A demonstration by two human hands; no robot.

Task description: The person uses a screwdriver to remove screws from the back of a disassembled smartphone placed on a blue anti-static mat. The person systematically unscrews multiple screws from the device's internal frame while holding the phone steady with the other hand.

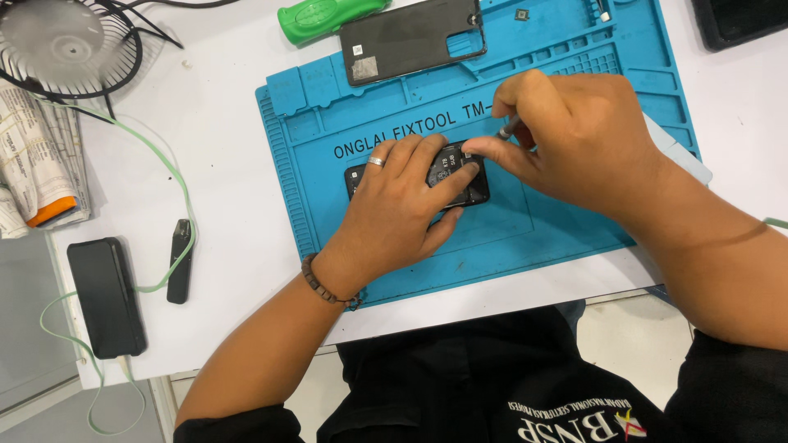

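Observation:
An opened black phone (pixel 460 176) lies on the blue repair mat (pixel 328 123), mostly covered by my hands. My left hand (pixel 398 209), with a ring and a bead bracelet, presses flat on the phone and holds it down. My right hand (pixel 574 135) grips a thin metal tool (pixel 509 127), a small screwdriver or tweezers, whose tip points down at the phone's upper right corner. The tool's tip is hidden behind my fingers.
The phone's black back cover (pixel 410 37) lies at the mat's top, beside a green tool handle (pixel 324 16). Left on the white table: a black phone (pixel 105 295) on a green cable (pixel 176 176), a small black device (pixel 179 261), a fan (pixel 61 41), folded papers (pixel 33 156).

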